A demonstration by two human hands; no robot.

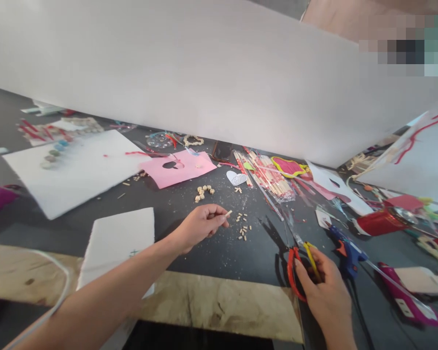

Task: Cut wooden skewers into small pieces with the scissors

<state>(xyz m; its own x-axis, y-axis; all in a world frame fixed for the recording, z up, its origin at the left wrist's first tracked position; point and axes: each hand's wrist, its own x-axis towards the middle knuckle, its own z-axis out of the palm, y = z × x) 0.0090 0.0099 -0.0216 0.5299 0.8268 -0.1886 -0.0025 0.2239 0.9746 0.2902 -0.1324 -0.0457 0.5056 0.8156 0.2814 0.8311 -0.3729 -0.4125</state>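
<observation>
Pinched in the fingers of my left hand [204, 221] is a short pale wooden stick [228, 213], its end pointing up and right. My right hand [326, 287] grips scissors [293, 274] with one red and one yellow handle, their blades pointing away from me. Between the hands, several small cut stick pieces [244, 228] lie scattered on the dark tabletop with crumbs around them. Beyond my left hand sits a curved group of small wooden clusters [203, 192]. A white paper heart [236, 178] lies farther back.
Bundled chopsticks [270, 175] lie at the back. Pink paper [180, 167] and a large white sheet [80, 167] spread leftward, with a white pad [120, 240] under my left forearm. On the right are a blue glue gun [348, 250] and a red can [383, 221]. A white partition [190, 68] rises behind.
</observation>
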